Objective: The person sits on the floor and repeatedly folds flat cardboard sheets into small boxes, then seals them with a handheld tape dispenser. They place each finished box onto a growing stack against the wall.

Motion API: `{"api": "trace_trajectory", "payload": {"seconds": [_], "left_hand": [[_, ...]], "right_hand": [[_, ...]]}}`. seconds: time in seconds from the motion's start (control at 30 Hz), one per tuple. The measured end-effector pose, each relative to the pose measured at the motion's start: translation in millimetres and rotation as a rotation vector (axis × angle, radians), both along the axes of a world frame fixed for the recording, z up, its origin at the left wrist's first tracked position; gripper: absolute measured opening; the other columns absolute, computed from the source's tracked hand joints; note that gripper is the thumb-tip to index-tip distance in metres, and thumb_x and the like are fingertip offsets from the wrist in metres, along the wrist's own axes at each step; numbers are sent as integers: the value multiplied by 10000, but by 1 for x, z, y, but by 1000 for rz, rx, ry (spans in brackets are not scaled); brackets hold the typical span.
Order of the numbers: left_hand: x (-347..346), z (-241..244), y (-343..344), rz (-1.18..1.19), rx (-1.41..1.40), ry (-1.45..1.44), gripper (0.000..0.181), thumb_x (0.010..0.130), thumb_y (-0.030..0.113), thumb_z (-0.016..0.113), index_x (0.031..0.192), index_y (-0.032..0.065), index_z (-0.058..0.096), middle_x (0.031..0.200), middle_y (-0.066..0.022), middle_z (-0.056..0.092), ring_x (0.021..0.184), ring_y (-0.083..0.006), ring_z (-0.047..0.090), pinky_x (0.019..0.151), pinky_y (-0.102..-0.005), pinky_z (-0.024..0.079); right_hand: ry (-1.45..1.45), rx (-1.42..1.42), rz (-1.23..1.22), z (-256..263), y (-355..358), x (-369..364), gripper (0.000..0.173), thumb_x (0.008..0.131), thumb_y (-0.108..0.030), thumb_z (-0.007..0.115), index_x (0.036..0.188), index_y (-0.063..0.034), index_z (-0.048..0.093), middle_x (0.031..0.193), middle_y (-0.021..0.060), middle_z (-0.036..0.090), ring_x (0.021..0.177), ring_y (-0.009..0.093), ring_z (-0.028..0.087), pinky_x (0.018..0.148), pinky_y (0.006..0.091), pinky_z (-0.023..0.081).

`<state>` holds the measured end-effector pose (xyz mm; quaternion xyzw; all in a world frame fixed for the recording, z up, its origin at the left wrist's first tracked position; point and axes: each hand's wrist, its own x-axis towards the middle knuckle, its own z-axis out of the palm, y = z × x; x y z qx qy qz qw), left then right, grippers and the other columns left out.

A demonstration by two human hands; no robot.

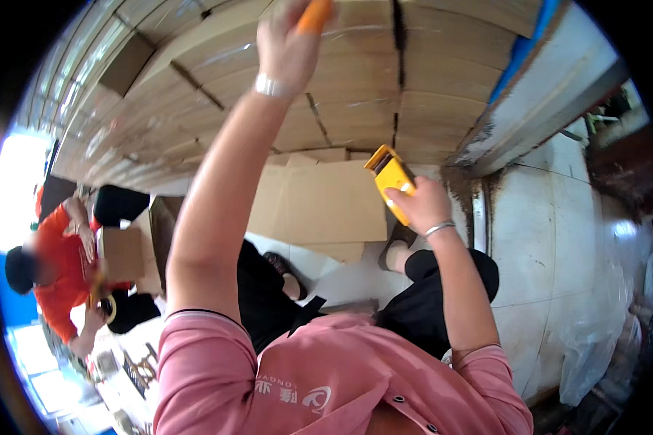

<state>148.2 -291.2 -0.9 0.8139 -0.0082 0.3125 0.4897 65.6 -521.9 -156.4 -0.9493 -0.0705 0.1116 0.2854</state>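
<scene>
My left hand [288, 60] is raised against the upper part of a stack of cardboard cartons [348, 76]. Its fingers close around an orange object [315, 16], blurred and partly cut off by the frame's top edge, so its kind is unclear. Lower and to the right, my right hand [424, 204] grips a yellow handheld tool [389, 176] with a dark recess at its far end. The tool is held in front of the lower cartons, pointing up and left. Below it, flat cardboard sheets [332, 201] lie at the foot of the stack, before my feet.
At the left, a person in orange [65, 266] sits bent over a carton [119, 253] and holds a tape roll [109, 310]. A white post [538, 103] with worn edges borders the stack at right. Clear plastic sheeting [593, 337] lies on the tiled floor [522, 244].
</scene>
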Motion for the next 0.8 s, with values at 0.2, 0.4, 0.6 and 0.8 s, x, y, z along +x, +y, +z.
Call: {"api": "trace_trajectory", "payload": {"seconds": [0.2, 0.4, 0.6, 0.8], "left_hand": [[-160, -348, 188, 510, -260, 882, 249, 755, 195, 696, 863, -28, 681, 743, -148, 678, 624, -214, 623, 616, -357, 492], [-204, -464, 152, 570, -270, 1071, 537, 672, 333, 812, 1020, -19, 604, 894, -147, 626, 813, -256, 624, 697, -346, 506], [-164, -362, 89, 568, 344, 1458, 982, 526, 546, 847, 1256, 38, 431, 1111, -152, 606, 1044, -272, 593, 889, -356, 474], [-179, -352, 110, 466, 149, 1344, 872, 507, 542, 861, 1121, 4, 554, 1029, -148, 642, 976, -273, 622, 827, -372, 502]], "right_hand": [[356, 789, -76, -7, 27, -10, 438, 758, -364, 776, 888, 39, 662, 780, 80, 663, 686, 129, 620, 617, 263, 489], [371, 922, -199, 7, 69, -2, 402, 797, -288, 755, 995, 45, 647, 880, 52, 658, 750, 96, 606, 676, 233, 482], [360, 919, -208, -6, 94, 5, 366, 813, -252, 740, 998, 47, 642, 891, 50, 657, 750, 94, 604, 681, 233, 481], [363, 873, -175, -11, 113, 3, 363, 816, -255, 737, 994, 44, 636, 886, 53, 655, 746, 95, 605, 673, 235, 484]]}}
